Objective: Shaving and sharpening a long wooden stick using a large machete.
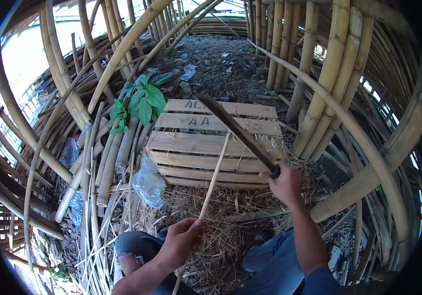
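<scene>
My left hand (184, 239) is closed around a thin, pale bamboo strip (214, 178). The strip slants up and away from my lap, its far end over the top of a wooden slatted crate (211, 142). My right hand (285, 184) grips the dark handle of a machete (240, 133), held raised above the crate's right part. Its long dark blade points up and to the left, apart from the strip. Dark lettering marks the crate's top slats.
Curly shavings (235, 216) cover the ground between my knees and the crate. A clear plastic bag (148, 183) lies left of the crate, near a leafy green plant (144, 101). Bamboo poles (105, 172) are piled at the left. Upright bamboo posts (326, 83) and a slanting pole (338, 108) stand at the right.
</scene>
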Demonstrator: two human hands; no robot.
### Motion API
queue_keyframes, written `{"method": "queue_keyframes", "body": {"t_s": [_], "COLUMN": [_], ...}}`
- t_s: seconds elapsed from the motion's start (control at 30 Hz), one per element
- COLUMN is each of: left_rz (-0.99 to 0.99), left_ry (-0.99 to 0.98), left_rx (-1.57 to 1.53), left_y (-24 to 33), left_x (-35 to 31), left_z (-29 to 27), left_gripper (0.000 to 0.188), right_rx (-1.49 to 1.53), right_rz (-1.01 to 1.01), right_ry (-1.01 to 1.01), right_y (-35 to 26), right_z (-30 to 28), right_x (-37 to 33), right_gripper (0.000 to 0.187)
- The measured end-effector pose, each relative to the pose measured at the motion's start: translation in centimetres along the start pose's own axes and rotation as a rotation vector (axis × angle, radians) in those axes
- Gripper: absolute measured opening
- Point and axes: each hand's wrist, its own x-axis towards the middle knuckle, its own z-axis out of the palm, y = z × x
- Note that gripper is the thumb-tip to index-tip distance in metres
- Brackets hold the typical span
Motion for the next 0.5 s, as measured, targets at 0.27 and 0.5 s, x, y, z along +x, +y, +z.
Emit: {"method": "queue_keyframes", "body": {"t_s": [0.27, 0.5], "left_rz": [-0.057, -0.021], "left_ry": [-0.216, -0.295], "left_rx": [-0.039, 0.22], "left_y": [-1.3, -2.8], "left_x": [1.2, 0.5], "left_z": [2.5, 2.8], "left_gripper": [0.025, 0.033], "right_rx": [1.083, 1.206], "right_rz": [0.566, 0.644], "right_ry": [-0.269, 0.009], "right_y": [-5.7, -4.0], "right_z": [0.9, 0.4], "right_x": [-2.4, -0.8], "right_gripper": [0.024, 0.025]}}
